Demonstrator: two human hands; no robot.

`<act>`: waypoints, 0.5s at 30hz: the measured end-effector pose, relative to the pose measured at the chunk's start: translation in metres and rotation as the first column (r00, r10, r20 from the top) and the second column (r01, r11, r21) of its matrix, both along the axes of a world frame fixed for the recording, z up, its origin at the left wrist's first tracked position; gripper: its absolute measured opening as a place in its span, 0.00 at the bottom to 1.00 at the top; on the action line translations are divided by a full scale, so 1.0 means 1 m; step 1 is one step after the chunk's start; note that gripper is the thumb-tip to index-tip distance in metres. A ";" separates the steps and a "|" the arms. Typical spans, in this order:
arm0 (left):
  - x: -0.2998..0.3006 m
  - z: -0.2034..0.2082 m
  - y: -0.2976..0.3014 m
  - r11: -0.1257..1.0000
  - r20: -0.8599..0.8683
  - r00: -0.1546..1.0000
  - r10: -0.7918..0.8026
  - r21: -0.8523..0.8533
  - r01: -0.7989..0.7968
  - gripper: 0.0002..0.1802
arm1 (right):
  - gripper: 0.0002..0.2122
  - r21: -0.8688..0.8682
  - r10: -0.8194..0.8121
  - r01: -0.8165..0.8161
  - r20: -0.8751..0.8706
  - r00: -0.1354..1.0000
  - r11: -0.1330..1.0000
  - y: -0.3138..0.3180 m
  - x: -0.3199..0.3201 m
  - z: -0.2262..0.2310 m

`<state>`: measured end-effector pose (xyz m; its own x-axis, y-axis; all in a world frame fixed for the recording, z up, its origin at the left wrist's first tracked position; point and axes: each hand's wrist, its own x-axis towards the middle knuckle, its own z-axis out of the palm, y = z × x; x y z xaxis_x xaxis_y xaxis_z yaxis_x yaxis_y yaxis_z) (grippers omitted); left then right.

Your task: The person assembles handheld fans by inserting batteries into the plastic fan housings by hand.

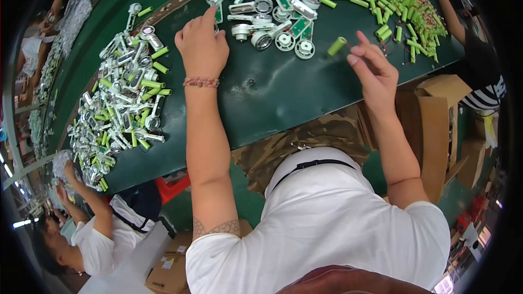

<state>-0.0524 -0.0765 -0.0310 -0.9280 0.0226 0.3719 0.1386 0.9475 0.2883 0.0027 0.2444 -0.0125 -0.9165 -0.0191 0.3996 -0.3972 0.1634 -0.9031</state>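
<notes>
My left hand [204, 46] is closed around the lower end of a white, round-headed device body with a green circuit board [219, 15]. The index finger lies along its board, and the palm hides the rest. My right hand [377, 73] pinches the thin wires of a green cylindrical battery [337, 46]; the cell hangs tilted above the table, left of my fingertips. Between the hands, toward the far side, lies a loose group of similar white bodies [272, 13], some showing circuit boards and round silver parts.
On the dark green table [261, 95], a heap of white bodies with green batteries [122, 95] spreads at left. Many wired batteries [403, 11] lie at far right. Co-workers sit at left [98, 239] and far right [474, 54]. Cardboard boxes [430, 136] stand right of my lap.
</notes>
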 end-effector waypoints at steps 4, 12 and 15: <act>0.009 0.022 -0.002 0.958 -0.054 0.991 -0.122 0.254 0.131 0.20 | 0.19 -0.321 0.133 -0.028 0.310 0.941 0.947 -0.019 0.002 0.015; 0.017 0.046 0.021 -0.131 -0.050 0.994 -0.095 0.991 0.038 0.27 | 0.08 -0.480 0.316 -0.162 0.258 0.913 0.862 -0.041 0.000 0.017; 0.021 0.038 0.027 -0.359 -0.088 0.951 -0.296 0.933 -0.025 0.29 | 0.07 -0.574 0.480 -0.237 0.318 0.818 0.784 -0.048 0.002 0.022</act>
<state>-0.0310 -0.0497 0.0068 -0.9977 -0.0624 -0.0267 0.0192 -0.6365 0.7710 0.0046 0.1969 0.0091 -0.9545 -0.2975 0.0215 0.1100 -0.4180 -0.9018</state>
